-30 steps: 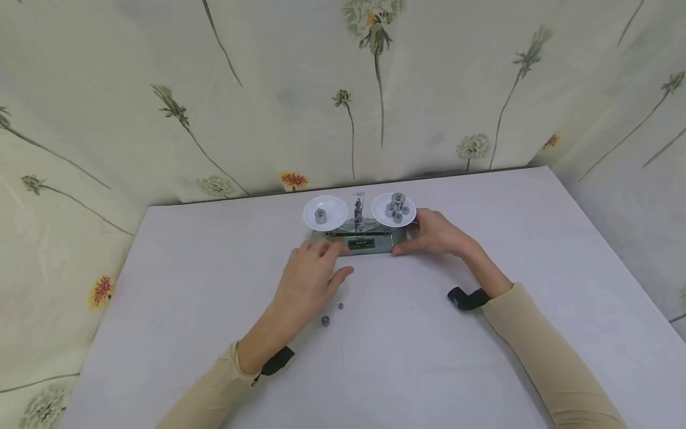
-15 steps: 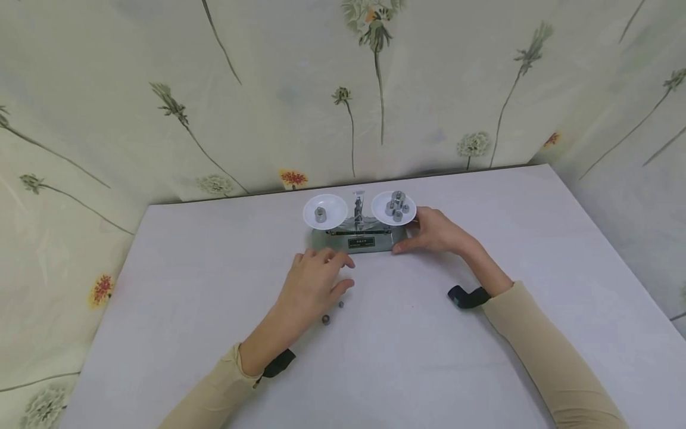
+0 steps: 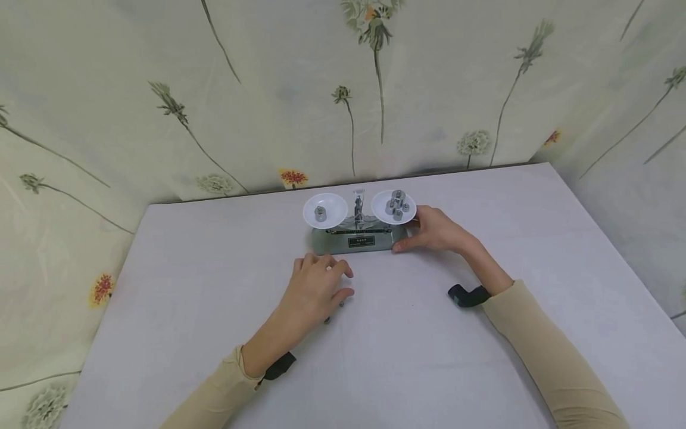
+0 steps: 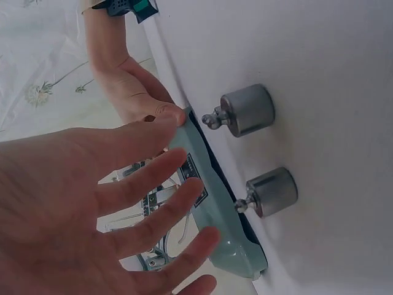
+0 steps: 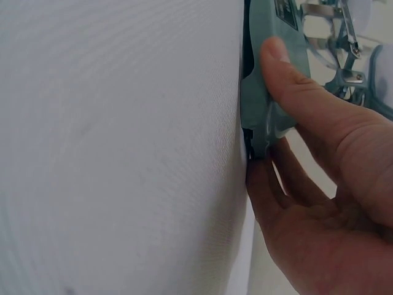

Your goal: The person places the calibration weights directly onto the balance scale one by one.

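Observation:
A green-based balance scale (image 3: 332, 241) with two white pans stands near the back of the table. My right hand (image 3: 436, 231) grips the right end of its base, thumb on the front face and fingers round the end, as the right wrist view shows. My left hand (image 3: 311, 292) hovers in front of the scale, fingers spread and slightly bent, holding nothing. Close by it, two knobbed metal weights stand on the table, one weight (image 4: 249, 109) nearer the thumb and another weight (image 4: 275, 192) beside it. In the head view the left hand partly covers them.
The left pan (image 3: 334, 205) bears one metal weight (image 3: 320, 213). On the right pan (image 3: 377, 210) several weights (image 3: 398, 195) sit grouped. A floral cloth (image 3: 268, 119) hangs behind the white table (image 3: 455, 369).
My left hand has drawn back from the scale's base toward the person, now over the loose weights. The right hand keeps its grip on the base.

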`<action>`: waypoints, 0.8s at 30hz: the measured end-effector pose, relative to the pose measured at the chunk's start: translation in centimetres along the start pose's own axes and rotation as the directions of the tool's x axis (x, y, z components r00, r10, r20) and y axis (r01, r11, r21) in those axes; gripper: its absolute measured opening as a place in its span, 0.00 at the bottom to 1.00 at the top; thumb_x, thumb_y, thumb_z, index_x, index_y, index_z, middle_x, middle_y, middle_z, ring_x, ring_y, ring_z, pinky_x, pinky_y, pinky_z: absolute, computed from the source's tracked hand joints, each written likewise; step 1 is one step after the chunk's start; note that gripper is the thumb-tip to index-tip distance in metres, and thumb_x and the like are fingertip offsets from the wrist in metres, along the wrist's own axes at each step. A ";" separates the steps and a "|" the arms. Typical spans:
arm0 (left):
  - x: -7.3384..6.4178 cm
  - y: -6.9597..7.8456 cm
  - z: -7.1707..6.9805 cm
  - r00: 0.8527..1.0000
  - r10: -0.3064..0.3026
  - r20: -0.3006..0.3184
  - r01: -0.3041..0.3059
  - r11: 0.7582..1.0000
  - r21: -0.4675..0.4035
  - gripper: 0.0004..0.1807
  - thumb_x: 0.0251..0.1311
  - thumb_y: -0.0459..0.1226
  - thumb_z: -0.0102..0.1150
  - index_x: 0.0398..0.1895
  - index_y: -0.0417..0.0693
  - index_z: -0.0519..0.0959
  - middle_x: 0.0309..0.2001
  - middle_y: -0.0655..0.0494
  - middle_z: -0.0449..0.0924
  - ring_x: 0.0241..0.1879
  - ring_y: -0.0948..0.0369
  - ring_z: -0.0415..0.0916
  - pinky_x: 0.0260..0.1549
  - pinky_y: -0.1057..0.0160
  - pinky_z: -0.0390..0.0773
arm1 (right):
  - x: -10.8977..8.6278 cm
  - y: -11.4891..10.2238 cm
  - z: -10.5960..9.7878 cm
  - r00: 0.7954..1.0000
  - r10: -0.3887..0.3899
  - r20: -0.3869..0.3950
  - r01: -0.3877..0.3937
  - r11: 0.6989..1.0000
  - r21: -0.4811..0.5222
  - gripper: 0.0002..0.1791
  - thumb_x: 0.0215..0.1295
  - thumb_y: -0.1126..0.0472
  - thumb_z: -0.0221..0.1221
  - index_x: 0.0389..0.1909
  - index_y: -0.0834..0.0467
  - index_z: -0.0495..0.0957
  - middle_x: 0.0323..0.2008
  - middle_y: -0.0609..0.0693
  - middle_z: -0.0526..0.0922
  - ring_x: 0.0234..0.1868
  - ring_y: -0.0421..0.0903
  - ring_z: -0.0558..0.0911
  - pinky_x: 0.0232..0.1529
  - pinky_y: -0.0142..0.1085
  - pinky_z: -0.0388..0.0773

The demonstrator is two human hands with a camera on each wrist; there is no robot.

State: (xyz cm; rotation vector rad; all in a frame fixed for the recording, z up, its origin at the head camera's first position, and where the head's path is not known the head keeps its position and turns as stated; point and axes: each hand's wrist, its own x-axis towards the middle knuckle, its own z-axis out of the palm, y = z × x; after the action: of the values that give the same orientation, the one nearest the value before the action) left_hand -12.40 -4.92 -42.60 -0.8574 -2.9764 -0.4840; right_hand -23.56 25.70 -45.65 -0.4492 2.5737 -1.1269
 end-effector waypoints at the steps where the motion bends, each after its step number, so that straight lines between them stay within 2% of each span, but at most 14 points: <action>1: 0.0 0.0 0.0 1.000 -0.003 0.012 0.003 1.000 0.002 0.14 0.64 0.45 0.77 0.49 0.54 0.87 0.50 0.48 0.89 0.50 0.44 0.80 0.53 0.42 0.77 | 0.0 0.0 0.0 1.000 0.000 0.000 0.000 1.000 0.001 0.49 0.51 0.55 0.84 0.73 0.59 0.72 0.68 0.60 0.82 0.72 0.63 0.79 0.77 0.60 0.72; 5: -0.1 0.0 0.1 0.999 -0.010 0.049 0.009 1.000 0.021 0.14 0.63 0.45 0.78 0.49 0.54 0.87 0.47 0.49 0.90 0.46 0.45 0.81 0.50 0.45 0.78 | 0.1 0.0 0.0 1.000 -0.005 -0.001 0.005 1.000 -0.005 0.49 0.52 0.55 0.84 0.74 0.59 0.72 0.69 0.61 0.81 0.73 0.64 0.78 0.77 0.60 0.71; 12: -0.5 -0.1 0.5 0.998 0.006 0.064 -0.010 0.998 0.055 0.15 0.60 0.46 0.80 0.46 0.54 0.87 0.41 0.52 0.89 0.40 0.46 0.79 0.44 0.49 0.76 | 0.0 -0.1 0.0 1.000 -0.012 0.003 0.012 1.000 -0.010 0.48 0.52 0.54 0.84 0.73 0.60 0.73 0.68 0.61 0.82 0.72 0.64 0.79 0.76 0.60 0.72; 24: -0.4 -0.1 0.8 0.997 -0.024 0.071 0.018 0.996 0.083 0.16 0.60 0.46 0.80 0.47 0.55 0.87 0.42 0.52 0.90 0.40 0.47 0.80 0.45 0.49 0.76 | 0.0 -0.2 -0.1 1.000 -0.004 0.005 0.004 1.000 -0.005 0.49 0.53 0.55 0.84 0.74 0.59 0.71 0.70 0.60 0.81 0.73 0.63 0.78 0.77 0.60 0.71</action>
State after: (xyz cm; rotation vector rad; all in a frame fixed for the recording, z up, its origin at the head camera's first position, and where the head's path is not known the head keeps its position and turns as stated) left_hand -12.00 -4.94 -43.42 -0.8549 -3.0483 -0.3348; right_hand -23.59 25.62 -45.50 -0.4576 2.5734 -1.1196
